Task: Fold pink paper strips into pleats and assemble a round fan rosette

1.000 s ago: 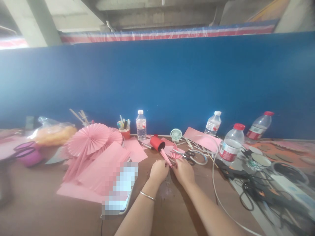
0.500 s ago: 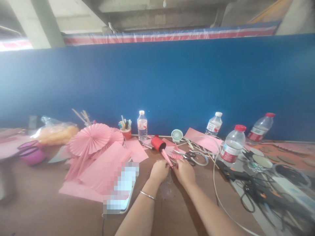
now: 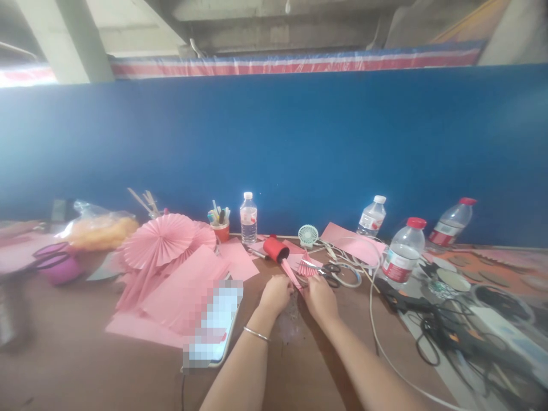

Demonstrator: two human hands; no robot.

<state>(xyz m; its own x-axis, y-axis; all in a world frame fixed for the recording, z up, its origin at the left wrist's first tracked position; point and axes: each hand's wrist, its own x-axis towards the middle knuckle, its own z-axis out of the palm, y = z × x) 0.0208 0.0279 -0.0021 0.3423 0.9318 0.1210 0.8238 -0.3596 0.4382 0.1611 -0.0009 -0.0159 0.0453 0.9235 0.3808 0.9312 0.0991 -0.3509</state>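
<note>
The right hand [image 3: 320,298] pinches the strip [image 3: 290,270]; the left hand's [image 3: 276,294] grip I can't tell. Uneven tugging might tear it, or a slip knock the scissors [image 3: 324,269].

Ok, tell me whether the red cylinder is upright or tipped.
Tipped: the red cylinder lies on its side, its dark round end showing.

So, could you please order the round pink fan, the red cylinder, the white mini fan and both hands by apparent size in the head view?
1. Round pink fan
2. Left hand and right hand: too alike to rank
3. Red cylinder
4. White mini fan
</note>
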